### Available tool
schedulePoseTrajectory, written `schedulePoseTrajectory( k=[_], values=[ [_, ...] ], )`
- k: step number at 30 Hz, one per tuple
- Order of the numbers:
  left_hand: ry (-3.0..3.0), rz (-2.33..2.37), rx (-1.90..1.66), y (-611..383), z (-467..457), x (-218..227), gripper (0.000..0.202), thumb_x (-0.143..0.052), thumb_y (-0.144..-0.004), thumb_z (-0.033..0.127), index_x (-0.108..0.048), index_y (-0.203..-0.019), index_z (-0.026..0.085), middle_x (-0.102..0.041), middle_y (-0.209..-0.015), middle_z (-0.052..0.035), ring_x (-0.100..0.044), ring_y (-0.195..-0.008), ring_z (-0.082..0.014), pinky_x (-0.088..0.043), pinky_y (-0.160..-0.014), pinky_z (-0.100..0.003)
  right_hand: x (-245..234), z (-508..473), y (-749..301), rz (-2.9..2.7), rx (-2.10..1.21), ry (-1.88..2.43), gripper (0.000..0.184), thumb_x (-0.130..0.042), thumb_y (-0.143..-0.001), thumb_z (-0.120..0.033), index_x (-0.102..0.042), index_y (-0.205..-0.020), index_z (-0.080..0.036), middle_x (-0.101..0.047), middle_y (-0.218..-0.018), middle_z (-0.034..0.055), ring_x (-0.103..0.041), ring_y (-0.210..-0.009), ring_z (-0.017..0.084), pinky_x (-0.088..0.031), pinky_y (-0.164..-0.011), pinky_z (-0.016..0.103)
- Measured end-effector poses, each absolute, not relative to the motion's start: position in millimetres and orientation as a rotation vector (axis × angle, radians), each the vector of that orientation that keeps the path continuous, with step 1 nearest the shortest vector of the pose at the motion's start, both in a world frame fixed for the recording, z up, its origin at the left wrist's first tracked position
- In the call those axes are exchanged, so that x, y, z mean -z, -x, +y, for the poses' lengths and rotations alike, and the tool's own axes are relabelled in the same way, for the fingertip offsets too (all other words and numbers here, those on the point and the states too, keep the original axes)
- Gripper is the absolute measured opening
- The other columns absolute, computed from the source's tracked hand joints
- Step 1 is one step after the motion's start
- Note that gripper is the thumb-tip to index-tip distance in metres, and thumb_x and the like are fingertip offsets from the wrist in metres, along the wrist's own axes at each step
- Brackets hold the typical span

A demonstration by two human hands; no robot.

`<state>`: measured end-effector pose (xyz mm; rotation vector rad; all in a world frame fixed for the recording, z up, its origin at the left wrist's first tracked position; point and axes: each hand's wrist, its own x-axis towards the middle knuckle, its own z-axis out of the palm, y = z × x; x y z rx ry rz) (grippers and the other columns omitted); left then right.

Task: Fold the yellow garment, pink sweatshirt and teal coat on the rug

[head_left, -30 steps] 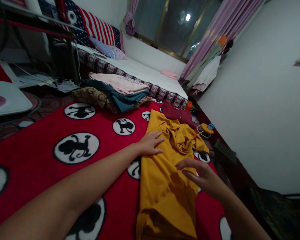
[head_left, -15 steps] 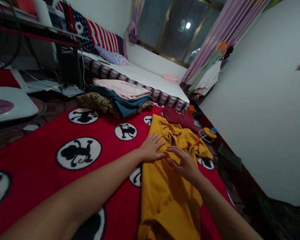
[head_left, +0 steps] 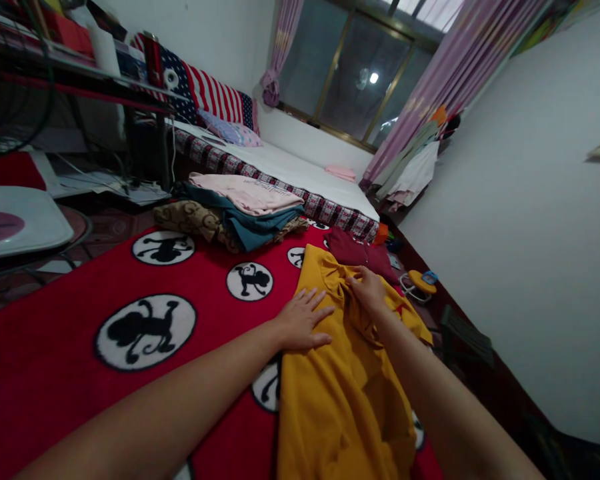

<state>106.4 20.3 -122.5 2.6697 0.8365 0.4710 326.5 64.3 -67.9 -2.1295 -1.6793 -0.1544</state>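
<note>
A mustard-yellow garment lies lengthwise on a red blanket printed with black figures in white circles. My left hand rests flat on the garment's left part, fingers spread. Farther up, near what looks like the collar, my right hand has its thumb and fingers closed on the yellow cloth. Bunched folds lie below and right of that hand, and a sleeve-like part stretches out to the right. The fingertips of the right hand are partly hidden in the fabric.
A stack of folded clothes sits at the blanket's far edge. Folded maroon clothing lies beyond the yellow garment. A white-topped bed stands behind, a cluttered desk at left, a white stool nearer, a wall at right.
My right hand has moved forward from hovering over the middle of the garment and taken hold of cloth near the collar. My left hand stays flat on the fabric. The view has tilted slightly upward.
</note>
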Motion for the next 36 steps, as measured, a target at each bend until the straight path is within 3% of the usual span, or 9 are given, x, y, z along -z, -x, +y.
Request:
schedulePoseTrajectory(
  k=[4, 9, 13, 18, 21, 23, 29, 33, 36],
  values=[
    [-2.665, 0.841, -0.508, -106.1, 19.8, 124.5, 0.073, -0.046, -0.085, 0.066, -0.041, -0.145, 0.025, -0.024, -0.158, -0.0122, -0.017, -0.146, -0.0340, -0.015, -0.116, -0.052, 70.9, 80.1, -323.0, -1.685, 0.215, 2.312, 0.044, -0.059, -0.082, -0.045, -0.067, -0.114, -0.017, -0.073, -0.101, 0.0115, -0.067, -0.095, 0.025, -0.047, -0.073, 0.028],
    [-2.659, 0.841, -0.528, -106.0, 19.8, 124.8, 0.073, -0.049, -0.084, 0.065, -0.041, -0.145, 0.025, -0.022, -0.158, -0.0126, -0.016, -0.146, -0.0342, -0.015, -0.116, -0.052, 69.2, 81.4, -335.8, -1.536, 0.290, 2.427, 0.039, -0.043, -0.089, -0.037, -0.074, -0.099, -0.017, -0.072, -0.097, 0.0160, -0.067, -0.094, 0.029, -0.045, -0.069, 0.030],
    [-2.663, 0.830, -0.501, -106.4, 19.8, 123.2, 0.072, -0.049, -0.085, 0.064, -0.042, -0.145, 0.024, -0.020, -0.158, -0.0139, -0.015, -0.146, -0.0345, -0.013, -0.117, -0.051, 72.3, 78.3, -340.3, -1.541, 0.263, 2.490, 0.028, -0.056, -0.081, -0.031, -0.076, -0.093, -0.015, -0.071, -0.090, 0.0190, -0.068, -0.087, 0.033, -0.045, -0.066, 0.034],
    [-2.666, 0.834, -0.529, -107.2, 19.7, 123.6, 0.072, -0.048, -0.085, 0.065, -0.043, -0.144, 0.025, -0.024, -0.158, -0.0109, -0.016, -0.146, -0.0335, -0.015, -0.117, -0.051, 64.2, 91.5, -313.2, -1.672, 0.412, 2.335, 0.031, -0.053, -0.084, -0.021, -0.071, -0.109, -0.019, -0.064, -0.112, 0.0167, -0.064, -0.100, 0.027, -0.045, -0.078, 0.033],
    [-2.651, 0.834, -0.511, -107.3, 19.7, 123.7, 0.074, -0.048, -0.084, 0.066, -0.044, -0.143, 0.021, -0.024, -0.157, -0.0138, -0.015, -0.146, -0.0347, -0.015, -0.116, -0.053, 63.1, 107.0, -289.6, -1.874, 0.355, 2.121, 0.028, -0.049, -0.088, -0.024, -0.071, -0.104, -0.020, -0.067, -0.104, 0.0100, -0.064, -0.095, 0.021, -0.045, -0.081, 0.029],
    [-2.640, 0.836, -0.465, -106.9, 19.7, 123.2, 0.076, -0.046, -0.085, 0.066, -0.044, -0.143, 0.017, -0.026, -0.156, -0.0170, -0.014, -0.146, -0.0364, -0.014, -0.117, -0.054, 70.5, 116.7, -279.6, -2.078, 0.247, 1.932, 0.030, -0.048, -0.090, -0.029, -0.070, -0.109, -0.019, -0.067, -0.110, 0.0090, -0.062, -0.098, 0.020, -0.046, -0.086, 0.028],
    [-2.576, 0.755, -0.632, -106.2, 20.7, 122.6, 0.083, -0.051, -0.084, 0.064, -0.032, -0.149, 0.017, -0.025, -0.157, -0.0159, -0.020, -0.146, -0.0314, -0.017, -0.119, -0.049, 108.7, 134.5, -285.4, -2.297, 0.200, 1.948, 0.043, -0.040, -0.096, -0.033, -0.052, -0.136, -0.023, -0.041, -0.150, 0.0066, -0.037, -0.136, 0.024, -0.030, -0.110, 0.040],
    [-2.470, 0.940, -0.768, -105.7, 23.7, 123.1, 0.063, -0.047, -0.091, 0.054, -0.050, -0.137, 0.011, -0.037, -0.151, -0.0180, -0.030, -0.142, -0.0290, -0.024, -0.118, -0.042, 114.8, 138.4, -286.4, -2.193, 0.170, 2.056, 0.044, -0.035, -0.098, -0.033, -0.047, -0.140, -0.026, -0.032, -0.156, 0.0042, -0.033, -0.139, 0.024, -0.028, -0.112, 0.042],
    [-2.478, 0.986, -0.734, -104.2, 27.1, 124.5, 0.057, -0.050, -0.091, 0.048, -0.055, -0.132, 0.009, -0.039, -0.150, -0.0188, -0.031, -0.141, -0.0306, -0.025, -0.118, -0.042, 109.5, 133.8, -279.6, -2.193, 0.083, 2.048, 0.044, -0.037, -0.098, -0.031, -0.047, -0.141, -0.023, -0.031, -0.156, 0.0071, -0.034, -0.140, 0.025, -0.029, -0.111, 0.042]
  ],
)
